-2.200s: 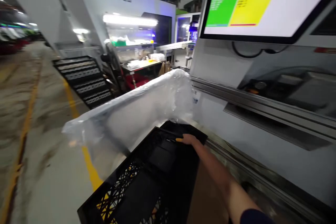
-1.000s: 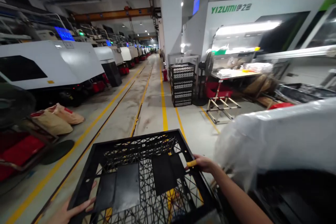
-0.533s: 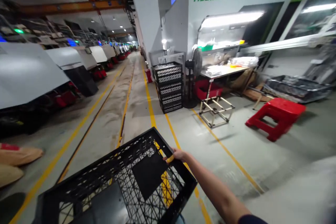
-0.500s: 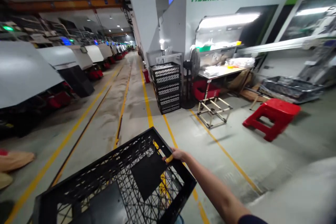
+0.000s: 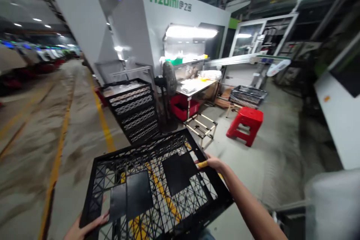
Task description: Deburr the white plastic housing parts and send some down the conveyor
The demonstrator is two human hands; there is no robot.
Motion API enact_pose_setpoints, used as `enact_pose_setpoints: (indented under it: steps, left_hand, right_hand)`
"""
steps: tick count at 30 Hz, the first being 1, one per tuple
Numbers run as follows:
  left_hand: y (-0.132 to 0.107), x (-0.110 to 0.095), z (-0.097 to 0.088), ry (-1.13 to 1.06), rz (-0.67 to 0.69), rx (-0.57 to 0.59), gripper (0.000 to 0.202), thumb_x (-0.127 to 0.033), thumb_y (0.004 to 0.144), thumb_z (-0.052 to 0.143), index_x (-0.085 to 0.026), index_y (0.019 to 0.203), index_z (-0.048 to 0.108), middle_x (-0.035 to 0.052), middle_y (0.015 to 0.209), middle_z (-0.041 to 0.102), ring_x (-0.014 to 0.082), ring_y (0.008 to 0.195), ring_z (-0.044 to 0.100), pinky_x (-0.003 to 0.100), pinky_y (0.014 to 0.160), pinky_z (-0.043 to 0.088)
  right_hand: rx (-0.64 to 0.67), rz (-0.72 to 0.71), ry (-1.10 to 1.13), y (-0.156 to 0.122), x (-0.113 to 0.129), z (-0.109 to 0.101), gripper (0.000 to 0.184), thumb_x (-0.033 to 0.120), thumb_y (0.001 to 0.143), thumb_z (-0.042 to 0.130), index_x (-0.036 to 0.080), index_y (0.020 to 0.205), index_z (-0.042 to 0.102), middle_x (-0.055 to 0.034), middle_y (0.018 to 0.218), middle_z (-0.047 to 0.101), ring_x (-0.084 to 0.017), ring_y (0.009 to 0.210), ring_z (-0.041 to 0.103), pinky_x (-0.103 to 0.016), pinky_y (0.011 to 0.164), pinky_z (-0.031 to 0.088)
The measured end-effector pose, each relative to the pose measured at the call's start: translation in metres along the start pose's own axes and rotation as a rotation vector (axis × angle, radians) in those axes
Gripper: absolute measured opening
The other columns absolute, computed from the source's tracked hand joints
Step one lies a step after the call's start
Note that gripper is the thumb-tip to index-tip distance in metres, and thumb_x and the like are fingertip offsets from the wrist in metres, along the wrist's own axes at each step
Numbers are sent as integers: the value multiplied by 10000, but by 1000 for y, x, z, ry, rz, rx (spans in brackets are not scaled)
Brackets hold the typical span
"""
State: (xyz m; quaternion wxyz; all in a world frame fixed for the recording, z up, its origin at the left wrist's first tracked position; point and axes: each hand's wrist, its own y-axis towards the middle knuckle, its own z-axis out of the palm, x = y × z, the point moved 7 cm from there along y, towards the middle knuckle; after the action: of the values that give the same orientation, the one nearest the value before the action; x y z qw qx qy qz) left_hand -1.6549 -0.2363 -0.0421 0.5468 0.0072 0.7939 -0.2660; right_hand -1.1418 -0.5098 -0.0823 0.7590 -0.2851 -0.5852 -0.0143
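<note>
A black plastic crate [image 5: 137, 195] with lattice walls and floor is carried in front of me, tilted, with nothing lying in it. My right hand [image 5: 212, 162] grips its right end wall through the handle opening, and a yellow wrap shows on one finger. At the lower left, my left hand [image 5: 87, 225] is closed around the opposite end wall, its fingers coming through the handle slot. Just beyond the crate's far edge rises a stack of similar black crates [image 5: 135, 120], the top one holding pale items I cannot make out.
A standing fan [image 5: 168, 78] is beside the stack. Behind it are a lit worktable [image 5: 194, 86], a red bin [image 5: 184, 108] and a tubular frame [image 5: 201, 125]. A red stool [image 5: 246, 123] stands to the right, near a plastic-lined crate [image 5: 247, 95]. Yellow floor lines run along the left aisle.
My view has turned right and come closer to the crate stack. The held crate has become more level, and my left hand has come into sight on its left end.
</note>
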Motion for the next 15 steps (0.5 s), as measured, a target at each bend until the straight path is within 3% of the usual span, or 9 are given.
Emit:
enact_pose_setpoints:
  steps: [3, 7, 8, 11, 15]
  left_hand:
    - [94, -78, 91, -45, -31, 201, 956, -525, 482, 922, -313, 1342, 562, 32, 1059, 814, 369, 1162, 700, 454, 1056, 546]
    - [219, -167, 240, 411, 253, 192, 778, -513, 676, 760, -199, 1357, 553, 72, 1129, 790, 318, 1085, 733, 376, 896, 612]
    - [249, -182, 282, 489, 299, 181, 749, -465, 685, 742, -179, 1352, 561, 90, 1171, 775, 315, 1100, 725, 363, 908, 598]
    - [327, -218, 395, 699, 343, 107, 714, -327, 723, 656, -142, 1405, 558, 153, 1063, 784, 395, 1063, 720, 460, 892, 567]
    - [402, -260, 514, 923, 380, 92, 695, -236, 792, 556, -183, 1483, 505, 150, 902, 779, 407, 974, 732, 461, 824, 535]
  right_hand:
    - [-181, -73, 36, -3, 29, -88, 755, 226, 665, 855, 227, 1339, 514, -114, 1202, 726, -245, 901, 756, -376, 768, 625]
    - [-536, -47, -57, 32, 32, -197, 711, 190, 739, 814, 204, 1380, 506, -123, 1283, 678, -282, 1110, 699, -407, 871, 611]
    - [-636, -4, -105, 47, 29, -223, 636, 214, 794, 793, 194, 1369, 523, -118, 1291, 666, -278, 1124, 685, -422, 887, 603]
    - [-891, 175, -254, 90, 19, -293, 386, 315, 950, 682, 184, 1303, 596, -99, 1305, 634, -252, 1132, 651, -460, 944, 570]
    - [-1065, 384, -364, 132, 14, -367, 334, 343, 982, 646, 212, 1288, 613, -90, 1304, 630, -233, 1122, 647, -447, 956, 560]
